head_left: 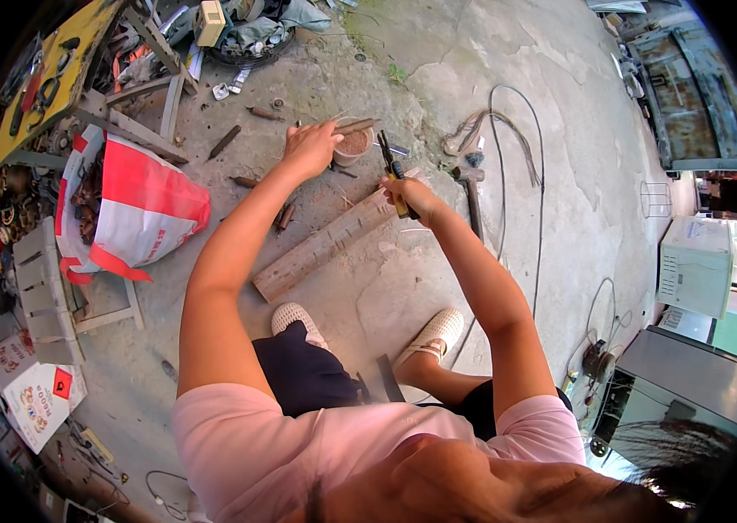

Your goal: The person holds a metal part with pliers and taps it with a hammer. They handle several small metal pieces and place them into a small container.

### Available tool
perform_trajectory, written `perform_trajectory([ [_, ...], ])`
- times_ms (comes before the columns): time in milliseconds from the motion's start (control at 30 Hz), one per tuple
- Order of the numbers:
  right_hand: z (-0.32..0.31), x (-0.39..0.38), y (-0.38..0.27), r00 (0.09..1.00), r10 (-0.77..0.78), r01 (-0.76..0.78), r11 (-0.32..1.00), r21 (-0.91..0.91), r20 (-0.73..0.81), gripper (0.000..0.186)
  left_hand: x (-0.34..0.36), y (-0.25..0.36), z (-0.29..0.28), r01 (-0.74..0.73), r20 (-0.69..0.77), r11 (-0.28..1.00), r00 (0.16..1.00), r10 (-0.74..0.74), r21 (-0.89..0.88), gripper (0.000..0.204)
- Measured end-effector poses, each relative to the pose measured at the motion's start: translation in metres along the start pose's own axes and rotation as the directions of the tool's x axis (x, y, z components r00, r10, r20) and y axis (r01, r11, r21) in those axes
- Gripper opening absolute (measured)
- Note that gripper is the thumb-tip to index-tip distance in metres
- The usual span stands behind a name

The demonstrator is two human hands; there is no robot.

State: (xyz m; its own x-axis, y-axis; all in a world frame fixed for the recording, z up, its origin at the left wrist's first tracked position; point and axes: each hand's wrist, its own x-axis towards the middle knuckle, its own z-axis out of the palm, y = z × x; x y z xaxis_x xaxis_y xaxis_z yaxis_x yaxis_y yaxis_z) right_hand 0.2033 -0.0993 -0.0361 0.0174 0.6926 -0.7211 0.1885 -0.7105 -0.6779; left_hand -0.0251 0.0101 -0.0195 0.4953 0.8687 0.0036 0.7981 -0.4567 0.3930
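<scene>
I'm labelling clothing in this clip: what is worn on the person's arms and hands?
Both forearms are bare. The left hand and right hand wear no gloves, and no watch or ring shows. Short pink T-shirt sleeves cover only the upper arms.

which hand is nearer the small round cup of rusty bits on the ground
Left. The left hand is right beside the cup, touching or nearly touching its rim. The right hand, gripping pliers, sits apart, below and to the right, over the wooden plank.
</scene>
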Motion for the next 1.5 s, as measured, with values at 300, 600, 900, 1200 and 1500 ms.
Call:
perform_trajectory([
  [300, 0.016, -0.042, 0.024, 0.795, -0.077, -0.345, 0.759, -0.552, -0.602, 0.099, -0.006, -0.002, 0.001, 0.091, 0.077, 0.983, 0.994, -0.08, -0.157, 0.028],
  [600, 0.029, -0.029, 0.102, 0.497, -0.519, -0.117, 0.754, -0.647, -0.695, 0.085, -0.003, -0.004, -0.002, 0.055, 0.088, 0.979, 0.995, -0.038, -0.198, 0.027],
  [900, -0.004, 0.036, -0.085, 0.665, -0.746, 0.551, 0.455, -0.7, 0.039, 0.042, -0.004, 0.007, -0.024, -0.071, 0.004, 0.995, 0.997, 0.071, -0.065, 0.022],
  [1200, -0.002, 0.046, -0.115, 0.856, -0.443, 0.466, 0.44, -0.768, 0.266, 0.046, 0.02, -0.005, -0.026, 0.056, 0.324, 0.983, 0.946, 0.004, -0.177, 0.037],
  [1500, -0.001, 0.038, -0.122, 0.902, -0.353, 0.387, 0.406, -0.828, 0.249, 0.048, 0.028, 0.003, -0.027, 0.026, 0.318, 0.988, 0.948, 0.025, -0.155, 0.039],
])
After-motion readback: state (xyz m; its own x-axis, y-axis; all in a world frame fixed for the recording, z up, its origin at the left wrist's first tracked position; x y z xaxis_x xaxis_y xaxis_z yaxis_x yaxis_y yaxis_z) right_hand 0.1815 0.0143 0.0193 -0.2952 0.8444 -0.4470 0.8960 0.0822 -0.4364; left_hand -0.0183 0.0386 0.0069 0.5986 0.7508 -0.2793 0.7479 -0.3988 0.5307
